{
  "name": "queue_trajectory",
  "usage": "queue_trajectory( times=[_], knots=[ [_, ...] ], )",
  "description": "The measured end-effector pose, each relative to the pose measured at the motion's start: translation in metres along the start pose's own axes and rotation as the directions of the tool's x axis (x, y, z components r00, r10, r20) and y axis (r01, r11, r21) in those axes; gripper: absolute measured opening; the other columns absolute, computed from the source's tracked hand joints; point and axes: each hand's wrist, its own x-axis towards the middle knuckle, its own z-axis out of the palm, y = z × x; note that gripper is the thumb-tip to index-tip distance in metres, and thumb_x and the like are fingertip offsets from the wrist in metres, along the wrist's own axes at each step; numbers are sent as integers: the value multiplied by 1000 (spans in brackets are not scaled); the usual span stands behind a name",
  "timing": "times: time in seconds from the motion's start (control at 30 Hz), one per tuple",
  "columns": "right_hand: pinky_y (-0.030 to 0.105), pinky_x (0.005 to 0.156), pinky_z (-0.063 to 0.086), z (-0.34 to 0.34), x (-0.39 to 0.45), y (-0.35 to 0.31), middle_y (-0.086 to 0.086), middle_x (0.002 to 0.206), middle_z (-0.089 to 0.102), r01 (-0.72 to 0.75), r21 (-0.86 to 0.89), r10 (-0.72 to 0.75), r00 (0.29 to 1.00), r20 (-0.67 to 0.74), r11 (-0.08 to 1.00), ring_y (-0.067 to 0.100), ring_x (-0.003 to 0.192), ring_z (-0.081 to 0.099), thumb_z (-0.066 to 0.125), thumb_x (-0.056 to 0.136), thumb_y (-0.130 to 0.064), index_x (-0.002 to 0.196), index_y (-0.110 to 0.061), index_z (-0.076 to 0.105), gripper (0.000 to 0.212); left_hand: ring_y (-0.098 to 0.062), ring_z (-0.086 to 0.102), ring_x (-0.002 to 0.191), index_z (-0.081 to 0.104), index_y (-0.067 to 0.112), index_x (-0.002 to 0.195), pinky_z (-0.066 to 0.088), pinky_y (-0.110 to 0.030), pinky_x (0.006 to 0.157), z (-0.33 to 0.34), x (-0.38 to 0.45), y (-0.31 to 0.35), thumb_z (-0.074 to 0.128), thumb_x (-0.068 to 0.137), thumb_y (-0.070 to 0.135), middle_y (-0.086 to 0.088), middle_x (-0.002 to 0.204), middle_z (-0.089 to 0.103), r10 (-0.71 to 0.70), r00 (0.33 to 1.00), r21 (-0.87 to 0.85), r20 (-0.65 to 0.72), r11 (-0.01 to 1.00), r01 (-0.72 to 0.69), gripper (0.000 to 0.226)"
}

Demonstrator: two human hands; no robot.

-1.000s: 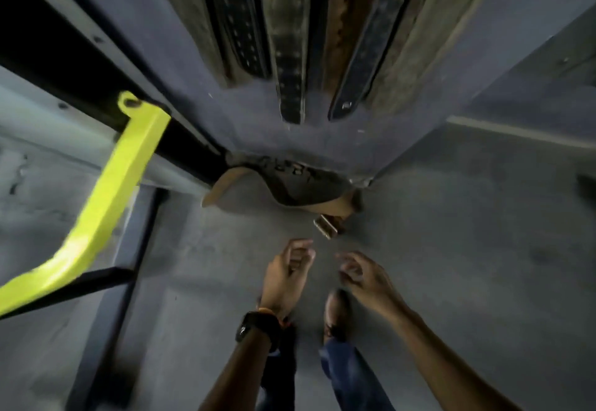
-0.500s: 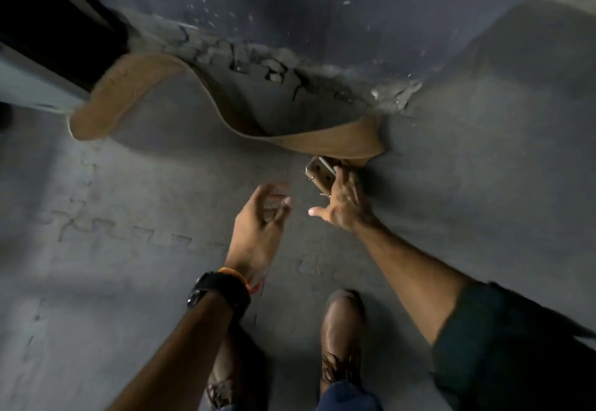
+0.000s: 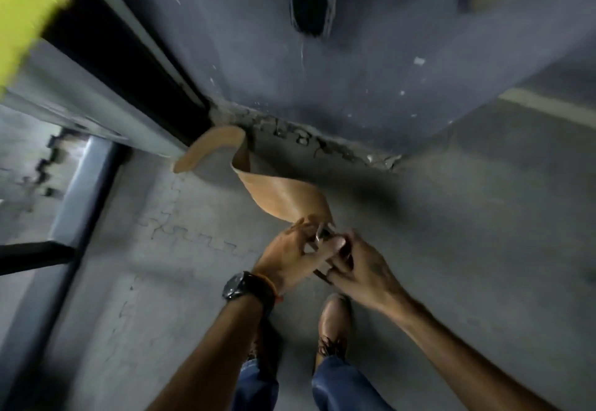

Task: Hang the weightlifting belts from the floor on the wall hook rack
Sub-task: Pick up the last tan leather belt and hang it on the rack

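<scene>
A tan leather weightlifting belt (image 3: 277, 191) is held up by its near end, just above the floor (image 3: 451, 249) and close in front of the dark wall (image 3: 322, 82). Its wide middle curves up and away from the hands, then twists, so that the tapered far end (image 3: 209, 149) curls over to the left and reaches the foot of the wall, where the plaster is cracked and chipped. Whether that far tip touches the floor cannot be told from this view.

Both hands meet at the buckle end. The left hand (image 3: 296, 259) has its fingers curled over the strap, its thumb stretched across towards the other hand. The right hand (image 3: 361, 268) closes its fingers on the same end from the other side. A glint of the metal buckle (image 3: 319, 236) shows between them, though blur hides its exact shape. A black watch (image 3: 242, 286) with an orange band beside it sits on the left wrist.

Below the hands, a brown laced boot (image 3: 333, 323) stands on the grey floor, with blue jeans (image 3: 335, 385) above it. At the top of the picture, the lower ends of dark belts (image 3: 311, 1) hang against the wall. A black beam (image 3: 129, 56) runs diagonally on the left, with a blurred yellow bar (image 3: 29, 14) in the upper left corner.
</scene>
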Motion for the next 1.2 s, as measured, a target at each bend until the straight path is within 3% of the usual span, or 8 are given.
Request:
queue_trajectory(
  times=[0.13,0.27,0.4,0.5,0.6,0.7,0.93,1.2],
  knots=[
    [31,78,60,-112,-69,-138,-17,82,67,67,36,-64,995,-79,997,5,81,70,94,71,-41,98,-34,59,44,4,73,89,74,39,98,58,-29,83,-75,-95,118,59,108,56,15,93,80,150,966,-75,-209,983,-169,25],
    [33,61,57,-206,-136,-276,-18,60,56,340,118,-327,938,-115,933,-1,59,57,91,83,-26,70,-29,54,40,-4,74,83,77,21,94,55,-30,81,-156,-189,220,63,111,29,10,86,81,233,880,-221,-413,912,-345,24],
    [34,62,52,-292,-214,-404,1,74,72,554,135,-553,832,-44,822,7,67,63,81,96,-25,93,-23,76,6,-6,64,71,66,2,83,49,-25,70,-226,-292,304,58,113,24,7,77,71,302,794,-239,-527,845,-479,39],
    [27,68,56,-347,-276,-485,-1,92,81,652,157,-643,758,-110,742,8,81,74,71,103,-12,115,-13,81,15,-7,65,70,69,5,87,50,-23,66,-279,-366,360,60,112,19,0,78,73,352,706,-218,-614,784,-581,30],
    [38,80,62,-383,-325,-553,-3,102,84,746,18,-726,652,-219,665,17,95,80,74,102,-17,119,-21,82,19,-7,71,72,75,11,93,55,-18,69,-332,-428,416,63,110,16,-7,88,80,439,614,-144,-656,726,-673,21],
    [23,82,56,-412,-368,-617,-14,106,83,824,-20,-770,520,-370,566,2,94,77,78,98,-17,115,-31,82,22,-3,69,65,74,11,96,52,-16,64,-383,-483,467,62,111,16,-3,83,80,542,471,28,-697,676,-736,21],
    [34,76,51,-473,-468,-741,4,87,73,885,-214,-845,285,-453,413,18,76,64,73,102,-21,120,-39,79,26,-10,74,67,73,18,114,54,-20,63,-460,-586,558,63,111,19,-11,83,82,686,184,229,-704,465,-855,11],
    [25,49,51,-532,-502,-818,12,64,71,888,-230,-676,115,-728,398,7,45,62,87,89,-10,100,-14,81,13,-10,69,66,81,27,104,61,-31,59,-532,-625,662,76,103,23,1,75,75,795,85,370,-600,370,-852,6]
  ],
)
